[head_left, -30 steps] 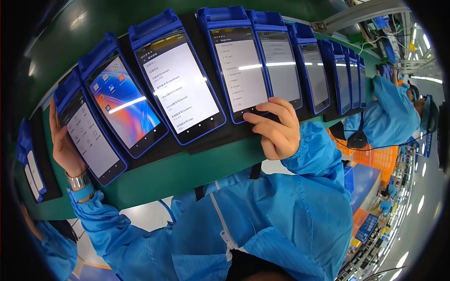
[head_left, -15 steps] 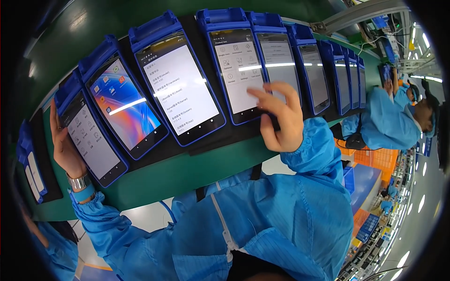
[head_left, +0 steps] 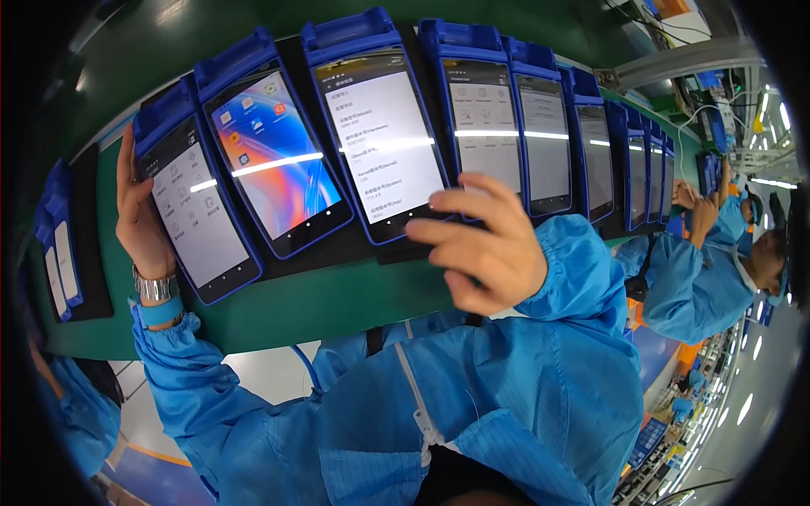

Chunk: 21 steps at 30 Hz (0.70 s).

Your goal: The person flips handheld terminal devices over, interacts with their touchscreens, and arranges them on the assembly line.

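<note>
A row of blue-cased handheld touchscreen terminals lies tilted across the bench. My left hand [head_left: 145,223] is at the left edge of the nearest-left terminal [head_left: 201,223], its fingers along the side and the thumb at the screen's border. That screen shows a light icon menu. The second terminal [head_left: 274,181] has a colourful home screen, while the third terminal [head_left: 380,143] displays a white list of text. Over the third one's lower right corner hovers my right hand [head_left: 489,253], fingers apart and holding nothing. It partly covers the fourth terminal [head_left: 481,118], which shows a dimmer icon menu.
Dark mats lie beneath the terminals on a green bench [head_left: 295,308]. Another blue device [head_left: 61,244] rests at the far left. More terminals [head_left: 591,143] continue to the right. A person in blue workwear [head_left: 700,278] sits farther along, and a metal frame [head_left: 675,63] rises behind.
My right hand has left the fourth terminal's screen for the third one's lower corner. The whole view has shifted, so the terminals appear farther right. My left hand stays at the same terminal.
</note>
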Tool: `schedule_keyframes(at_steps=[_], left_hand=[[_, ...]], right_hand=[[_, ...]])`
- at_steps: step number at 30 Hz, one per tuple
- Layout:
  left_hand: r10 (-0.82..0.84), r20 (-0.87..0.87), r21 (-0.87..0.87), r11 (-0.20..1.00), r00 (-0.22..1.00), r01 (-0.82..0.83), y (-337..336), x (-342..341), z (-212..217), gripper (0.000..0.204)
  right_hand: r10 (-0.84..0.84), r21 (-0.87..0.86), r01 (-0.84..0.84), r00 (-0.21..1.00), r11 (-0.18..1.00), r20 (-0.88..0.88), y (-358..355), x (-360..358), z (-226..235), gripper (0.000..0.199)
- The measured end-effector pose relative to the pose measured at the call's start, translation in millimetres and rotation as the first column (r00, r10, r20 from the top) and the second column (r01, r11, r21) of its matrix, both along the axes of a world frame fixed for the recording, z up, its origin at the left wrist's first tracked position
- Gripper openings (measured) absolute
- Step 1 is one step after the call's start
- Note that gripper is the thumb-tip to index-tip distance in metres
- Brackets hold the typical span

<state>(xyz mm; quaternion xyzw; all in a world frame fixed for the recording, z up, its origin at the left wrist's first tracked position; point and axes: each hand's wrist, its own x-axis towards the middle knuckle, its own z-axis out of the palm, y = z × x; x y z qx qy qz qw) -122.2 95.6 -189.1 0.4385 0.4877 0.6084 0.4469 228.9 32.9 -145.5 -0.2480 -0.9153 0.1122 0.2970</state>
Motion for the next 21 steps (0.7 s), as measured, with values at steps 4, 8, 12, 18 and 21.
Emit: schedule_keyframes(at_steps=[4,8,12,18,21], left_hand=[[0.039,0.023,-0.011,0.999,0.999,-0.039,0.6,1.5,-1.6,0.071],[0.046,-0.034,0.035,0.998,0.998,-0.045,1.3,3.0,-1.4,0.071],[0.036,-0.016,0.019,0.999,0.999,-0.035,-0.3,5.5,0.1,0.070],[0.107,-0.015,0.055,0.993,0.994,-0.106,-4.3,6.6,0.3,0.067],[0.117,0.060,0.075,0.990,0.991,-0.122,-4.4,5.6,-1.5,0.064]], right_hand=[[0.017,-0.073,-0.011,0.996,0.997,0.083,-0.5,-13.3,-4.2,0.029],[-0.038,-0.049,0.040,0.998,0.998,0.054,8.8,-12.2,8.6,0.036],[-0.249,-0.112,0.260,0.963,0.959,0.108,24.5,-20.8,17.2,0.046],[-0.275,-0.034,0.280,0.956,0.959,0.105,38.3,-31.4,18.1,0.048],[-0.273,-0.028,0.278,0.955,0.960,0.119,39.1,-35.9,19.5,0.047]])
